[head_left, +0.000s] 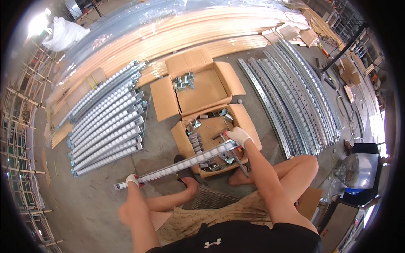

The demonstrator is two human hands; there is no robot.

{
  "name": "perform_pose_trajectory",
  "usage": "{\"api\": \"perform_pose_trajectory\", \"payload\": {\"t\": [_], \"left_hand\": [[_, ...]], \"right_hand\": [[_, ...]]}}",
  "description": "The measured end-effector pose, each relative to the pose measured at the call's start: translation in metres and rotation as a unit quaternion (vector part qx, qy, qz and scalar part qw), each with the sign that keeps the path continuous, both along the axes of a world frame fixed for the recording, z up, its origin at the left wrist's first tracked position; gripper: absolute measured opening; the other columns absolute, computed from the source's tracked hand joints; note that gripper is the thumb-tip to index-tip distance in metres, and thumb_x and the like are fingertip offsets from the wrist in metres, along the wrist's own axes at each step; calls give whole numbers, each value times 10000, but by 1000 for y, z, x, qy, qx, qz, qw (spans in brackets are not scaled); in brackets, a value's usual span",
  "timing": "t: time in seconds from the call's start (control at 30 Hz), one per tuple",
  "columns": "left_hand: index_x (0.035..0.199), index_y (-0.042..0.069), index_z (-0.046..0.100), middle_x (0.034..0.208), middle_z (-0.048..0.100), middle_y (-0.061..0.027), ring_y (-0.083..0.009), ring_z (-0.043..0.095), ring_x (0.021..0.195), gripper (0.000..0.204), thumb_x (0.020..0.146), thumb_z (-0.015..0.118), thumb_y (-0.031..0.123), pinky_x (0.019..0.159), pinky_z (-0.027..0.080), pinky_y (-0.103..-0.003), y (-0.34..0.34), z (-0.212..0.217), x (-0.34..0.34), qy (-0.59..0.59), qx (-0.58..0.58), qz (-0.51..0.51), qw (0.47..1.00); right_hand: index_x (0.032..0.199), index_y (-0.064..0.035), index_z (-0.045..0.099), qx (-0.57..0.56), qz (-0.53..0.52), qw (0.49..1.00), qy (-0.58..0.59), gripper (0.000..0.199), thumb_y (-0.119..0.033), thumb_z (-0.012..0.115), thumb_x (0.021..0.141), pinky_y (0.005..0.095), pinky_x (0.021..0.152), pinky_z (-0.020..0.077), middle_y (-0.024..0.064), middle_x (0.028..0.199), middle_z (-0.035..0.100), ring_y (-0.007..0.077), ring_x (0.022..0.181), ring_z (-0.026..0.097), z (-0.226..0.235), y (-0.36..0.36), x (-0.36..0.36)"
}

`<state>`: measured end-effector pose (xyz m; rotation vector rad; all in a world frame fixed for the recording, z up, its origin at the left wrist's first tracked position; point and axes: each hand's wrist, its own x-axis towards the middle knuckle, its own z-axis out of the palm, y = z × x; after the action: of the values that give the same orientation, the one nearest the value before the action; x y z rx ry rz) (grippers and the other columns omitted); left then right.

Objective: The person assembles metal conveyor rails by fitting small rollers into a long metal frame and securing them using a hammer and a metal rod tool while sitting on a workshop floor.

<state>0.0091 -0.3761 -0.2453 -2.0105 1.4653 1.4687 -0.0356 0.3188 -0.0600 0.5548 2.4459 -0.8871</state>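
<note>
A long metal roller track (181,165) with a row of white rollers lies slantwise in front of me, over the near edge of an open cardboard box (182,141). My left hand (133,181), in a white and red glove, is closed around the track's left end. At the other end, my gloved right hand (239,137) is closed on a hammer-like tool (241,165), its dark head pointing left and its handle slanting down. Whether these fingers also grip the track is hidden. Metal brackets (196,143) sit in the box beneath.
A second open carton (204,90) holds several brackets. Finished-looking roller tracks (107,126) lie in rows at the left, and metal rails (291,92) at the right. Long wrapped stock (168,36) stretches across the back. A stool with a clear bag (357,168) stands at the right.
</note>
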Motion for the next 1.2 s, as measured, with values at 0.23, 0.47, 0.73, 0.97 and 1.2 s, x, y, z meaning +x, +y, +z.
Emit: {"api": "perform_pose_trajectory", "payload": {"t": [0.23, 0.47, 0.73, 0.97, 1.2], "left_hand": [[1179, 6, 726, 1088, 761, -219, -361, 741, 981, 474, 762, 695, 230, 909, 569, -437, 72, 95, -11, -47, -219, -486, 844], [1486, 7, 524, 1393, 652, -205, -309, 599, 1342, 759, 763, 680, 177, 1114, 465, -385, 192, 130, -33, 169, -42, -727, 664], [1157, 43, 689, 1130, 749, -184, -343, 725, 1082, 546, 671, 809, 259, 938, 536, -481, 285, 172, -15, 83, -168, -846, 500], [1181, 68, 657, 1124, 730, -166, -345, 703, 1090, 571, 735, 816, 386, 956, 525, -467, 315, 200, -8, 213, -198, -829, 477], [1354, 88, 638, 1293, 682, -235, -393, 669, 1173, 810, 721, 823, 559, 1004, 532, -487, 298, 217, -7, 231, -169, -830, 478]], "right_hand": [[1084, 101, 708, -415, -20, 897, -149, 799, -675, 538, 996, 424, 684, 648, 203, 924, 743, 308, 815, 752, -28, -36, -49], [1116, 63, 700, -437, -54, 888, -134, 744, -657, 549, 1004, 405, 653, 617, 175, 922, 733, 270, 749, 726, -38, -33, -41], [1145, 60, 697, -366, -22, 922, -122, 750, -663, 627, 957, 381, 567, 619, 125, 959, 716, 208, 755, 703, -16, -42, -16], [1141, 54, 702, -357, -39, 930, -77, 704, -626, 622, 980, 417, 595, 634, 132, 984, 717, 214, 794, 717, 24, -57, -4], [1219, 50, 681, -343, -40, 938, -24, 490, -395, 607, 1028, 330, 542, 579, 89, 942, 723, 162, 690, 680, 77, -73, 15]]}}
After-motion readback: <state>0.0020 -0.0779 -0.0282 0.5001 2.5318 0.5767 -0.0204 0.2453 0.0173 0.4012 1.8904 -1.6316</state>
